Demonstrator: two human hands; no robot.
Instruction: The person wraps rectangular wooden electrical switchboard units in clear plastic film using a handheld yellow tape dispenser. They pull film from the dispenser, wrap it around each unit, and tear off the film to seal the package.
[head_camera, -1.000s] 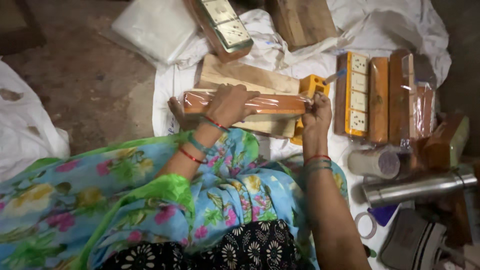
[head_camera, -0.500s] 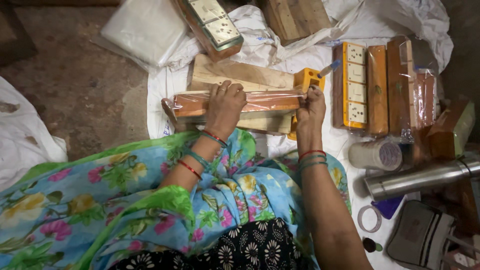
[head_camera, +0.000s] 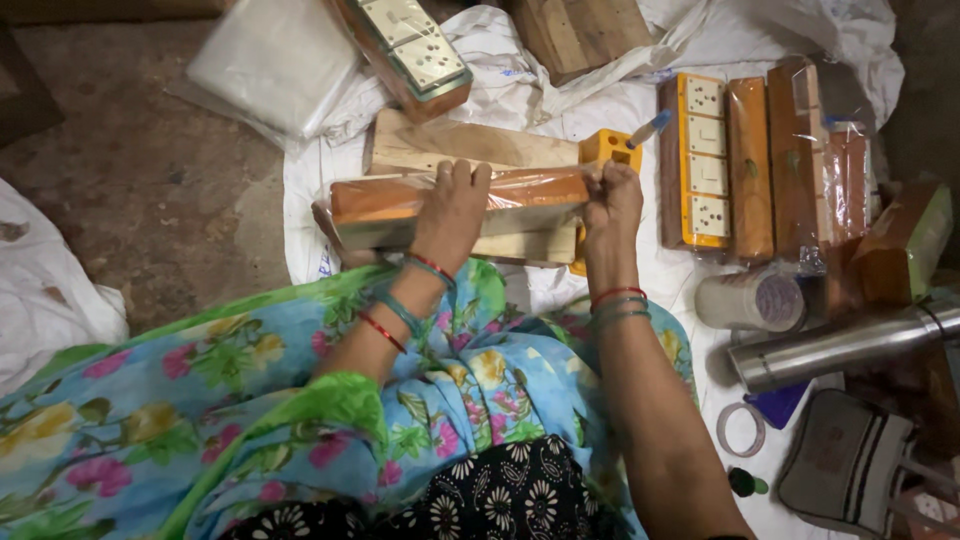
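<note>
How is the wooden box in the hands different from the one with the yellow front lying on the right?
The held box lies sideways across the plank, inside clear plastic wrap; the yellow-fronted box lies lengthwise on the white sheet, untouched. The held box shows an orange-brown wooden side; the yellow-fronted box shows its white sockets. The left hand and right hand grip only the held box. Both are long wooden boxes.

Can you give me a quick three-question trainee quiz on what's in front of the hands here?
1. True or false: the left hand rests on the plastic-wrapped wooden box.
2. Where is the right hand? A on the steel flask; B at the box's right end; C on the tape roll.
3. What lies under the wrapped box?

Key: 1 true. 2 B. 3 a bare wooden plank.
</note>
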